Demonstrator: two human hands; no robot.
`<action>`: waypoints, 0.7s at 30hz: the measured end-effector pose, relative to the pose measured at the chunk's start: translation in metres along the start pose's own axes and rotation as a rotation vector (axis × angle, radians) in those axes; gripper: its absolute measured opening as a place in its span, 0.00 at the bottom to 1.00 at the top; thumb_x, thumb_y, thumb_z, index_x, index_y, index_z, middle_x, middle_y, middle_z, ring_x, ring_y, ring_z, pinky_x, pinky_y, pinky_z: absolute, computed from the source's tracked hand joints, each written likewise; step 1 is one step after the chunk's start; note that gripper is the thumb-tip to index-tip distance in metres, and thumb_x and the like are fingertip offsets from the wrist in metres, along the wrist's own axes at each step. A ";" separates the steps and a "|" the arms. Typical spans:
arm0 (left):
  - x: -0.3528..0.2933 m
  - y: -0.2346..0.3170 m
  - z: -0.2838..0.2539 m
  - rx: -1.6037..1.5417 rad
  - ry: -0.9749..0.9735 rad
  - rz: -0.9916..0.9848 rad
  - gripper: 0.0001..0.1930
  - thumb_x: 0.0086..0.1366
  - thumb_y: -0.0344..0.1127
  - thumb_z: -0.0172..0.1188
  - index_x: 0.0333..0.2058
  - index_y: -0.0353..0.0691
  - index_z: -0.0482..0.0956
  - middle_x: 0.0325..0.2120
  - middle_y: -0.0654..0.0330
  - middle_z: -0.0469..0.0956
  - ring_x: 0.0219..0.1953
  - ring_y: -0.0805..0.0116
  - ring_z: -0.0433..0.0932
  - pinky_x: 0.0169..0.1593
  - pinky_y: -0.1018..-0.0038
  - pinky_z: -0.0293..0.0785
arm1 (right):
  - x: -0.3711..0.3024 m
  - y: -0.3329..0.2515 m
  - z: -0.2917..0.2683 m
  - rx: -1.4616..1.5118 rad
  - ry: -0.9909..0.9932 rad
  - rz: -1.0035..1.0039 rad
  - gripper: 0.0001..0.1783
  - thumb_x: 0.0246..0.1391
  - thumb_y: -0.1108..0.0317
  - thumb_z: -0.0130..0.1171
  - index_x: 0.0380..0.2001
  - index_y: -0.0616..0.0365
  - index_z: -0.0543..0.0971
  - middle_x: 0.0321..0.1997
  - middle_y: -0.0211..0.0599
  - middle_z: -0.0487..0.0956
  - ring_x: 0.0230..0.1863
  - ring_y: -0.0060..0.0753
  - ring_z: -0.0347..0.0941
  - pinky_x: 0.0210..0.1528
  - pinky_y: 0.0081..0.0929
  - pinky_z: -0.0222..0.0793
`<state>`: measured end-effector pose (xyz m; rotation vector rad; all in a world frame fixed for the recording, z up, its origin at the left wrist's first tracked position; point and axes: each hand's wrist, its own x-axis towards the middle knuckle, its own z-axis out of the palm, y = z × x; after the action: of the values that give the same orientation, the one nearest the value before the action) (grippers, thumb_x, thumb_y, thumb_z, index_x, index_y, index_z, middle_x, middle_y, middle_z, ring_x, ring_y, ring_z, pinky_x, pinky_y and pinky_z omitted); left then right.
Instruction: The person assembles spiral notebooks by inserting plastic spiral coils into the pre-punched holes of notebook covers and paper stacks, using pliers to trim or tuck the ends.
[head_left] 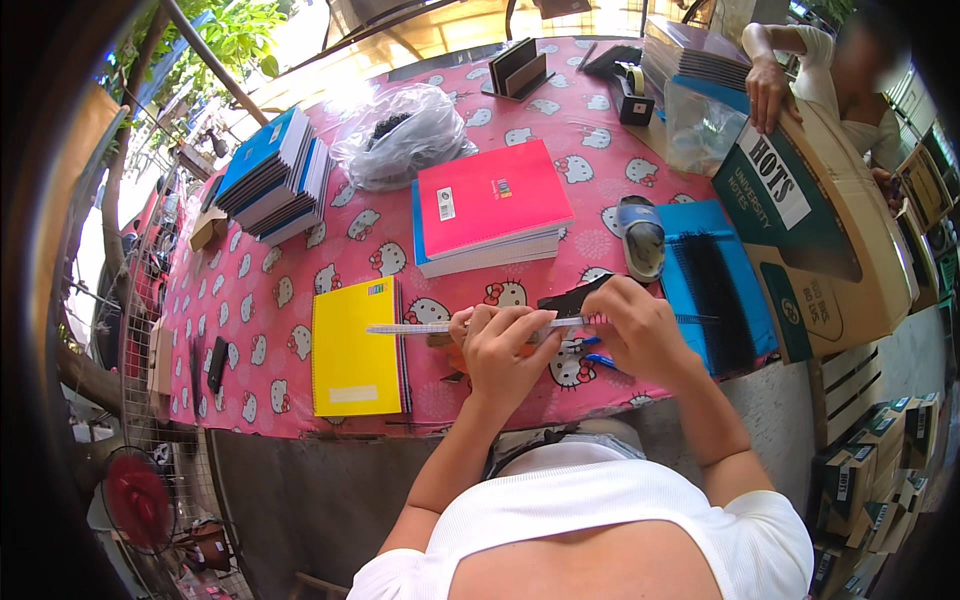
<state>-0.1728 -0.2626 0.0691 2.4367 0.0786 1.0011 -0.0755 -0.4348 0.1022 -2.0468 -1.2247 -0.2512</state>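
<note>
I have the thin notebook (415, 329) turned edge-on just below the middle of the frame, its long axis running nearly level from left to right, the left end lying a touch lower. My left hand (508, 350) grips it near its middle, fingers bent over the edge. My right hand (640, 325) is at its right end, the fingers curled down; they cover the spot, so I cannot tell whether they pinch the edge or only rest against it. Out past my right knuckles runs a thin dark coil (697, 319), pointing toward the right of the frame, almost in line with the notebook's edge. That lining-up is what I judge matters most: coil to the right, edge to the left, my right hand between and nearer the coil, my left the one that keeps the edge level. Right of my right hand, the bundle of black coils (724, 305) lies on blue covers (690, 217), its length running up and down the frame, so it stands roughly crosswise to the notebook I hold.
</note>
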 end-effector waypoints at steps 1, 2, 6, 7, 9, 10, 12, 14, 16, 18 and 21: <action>-0.001 0.000 0.000 0.000 0.004 -0.003 0.11 0.44 0.39 0.71 0.30 0.53 0.85 0.26 0.72 0.79 0.32 0.72 0.72 0.48 0.68 0.54 | -0.001 0.000 0.001 -0.001 -0.003 -0.004 0.08 0.47 0.72 0.60 0.33 0.54 0.76 0.29 0.33 0.75 0.30 0.39 0.75 0.25 0.37 0.68; -0.001 -0.001 0.000 0.002 -0.004 -0.006 0.10 0.45 0.40 0.71 0.29 0.53 0.85 0.26 0.72 0.79 0.32 0.72 0.72 0.50 0.68 0.54 | -0.003 0.001 0.002 0.035 -0.062 0.011 0.09 0.47 0.72 0.60 0.34 0.54 0.75 0.30 0.35 0.74 0.31 0.40 0.75 0.26 0.37 0.68; -0.004 0.002 0.001 0.019 0.023 -0.007 0.10 0.46 0.41 0.70 0.29 0.53 0.85 0.26 0.72 0.80 0.32 0.73 0.72 0.51 0.67 0.53 | -0.001 -0.006 0.003 -0.051 -0.086 0.017 0.11 0.48 0.70 0.61 0.36 0.55 0.74 0.32 0.38 0.74 0.37 0.43 0.73 0.28 0.36 0.69; -0.004 0.001 0.002 0.019 0.026 -0.012 0.10 0.46 0.41 0.70 0.29 0.53 0.85 0.26 0.72 0.80 0.32 0.73 0.72 0.51 0.67 0.53 | 0.000 -0.007 0.004 -0.051 -0.091 0.014 0.11 0.48 0.70 0.61 0.36 0.55 0.74 0.32 0.38 0.74 0.37 0.43 0.73 0.28 0.36 0.69; -0.005 0.000 0.003 0.015 0.033 0.003 0.10 0.46 0.40 0.70 0.30 0.53 0.85 0.26 0.72 0.80 0.31 0.73 0.72 0.52 0.67 0.53 | 0.001 -0.008 0.005 -0.007 -0.029 -0.005 0.10 0.48 0.69 0.61 0.35 0.55 0.75 0.31 0.37 0.73 0.34 0.42 0.73 0.29 0.35 0.69; -0.005 0.001 0.004 0.013 0.038 -0.004 0.10 0.46 0.40 0.70 0.30 0.53 0.85 0.26 0.72 0.80 0.31 0.73 0.72 0.52 0.67 0.53 | 0.001 -0.008 0.007 -0.008 -0.037 -0.009 0.10 0.48 0.69 0.61 0.35 0.55 0.75 0.31 0.37 0.73 0.34 0.42 0.73 0.29 0.35 0.69; -0.006 0.002 0.004 0.026 0.047 -0.004 0.11 0.46 0.41 0.70 0.31 0.52 0.84 0.26 0.72 0.80 0.32 0.73 0.73 0.52 0.66 0.53 | 0.002 -0.009 0.010 -0.089 -0.083 -0.011 0.09 0.49 0.68 0.61 0.35 0.56 0.76 0.33 0.39 0.75 0.36 0.42 0.74 0.30 0.34 0.70; -0.007 0.002 0.003 0.034 0.045 -0.029 0.11 0.46 0.41 0.70 0.32 0.52 0.84 0.27 0.72 0.80 0.32 0.72 0.73 0.52 0.65 0.53 | 0.008 -0.017 0.005 -0.147 0.018 -0.112 0.08 0.48 0.69 0.60 0.34 0.56 0.76 0.32 0.38 0.74 0.36 0.41 0.74 0.31 0.33 0.70; -0.007 0.000 0.001 0.046 0.051 -0.058 0.12 0.46 0.41 0.70 0.33 0.51 0.84 0.27 0.72 0.80 0.33 0.72 0.73 0.52 0.65 0.53 | 0.005 -0.024 0.004 -0.198 0.119 -0.224 0.08 0.48 0.70 0.60 0.33 0.57 0.76 0.31 0.37 0.74 0.36 0.40 0.74 0.32 0.32 0.70; -0.007 -0.004 0.001 -0.006 0.073 -0.077 0.13 0.46 0.40 0.70 0.33 0.50 0.83 0.27 0.70 0.80 0.34 0.71 0.74 0.52 0.64 0.55 | -0.027 -0.032 0.005 -0.008 -0.250 0.011 0.08 0.47 0.71 0.60 0.33 0.59 0.76 0.34 0.40 0.75 0.37 0.43 0.74 0.36 0.33 0.71; -0.002 -0.002 0.000 -0.027 0.066 -0.017 0.12 0.46 0.41 0.70 0.32 0.48 0.83 0.27 0.69 0.79 0.34 0.71 0.75 0.53 0.64 0.56 | -0.052 0.080 0.078 -0.529 -0.401 0.351 0.11 0.48 0.67 0.59 0.32 0.62 0.75 0.38 0.48 0.73 0.39 0.48 0.74 0.39 0.34 0.73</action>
<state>-0.1740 -0.2618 0.0669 2.3750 0.1074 1.0684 -0.0516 -0.4415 -0.0187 -2.8350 -1.0696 0.0129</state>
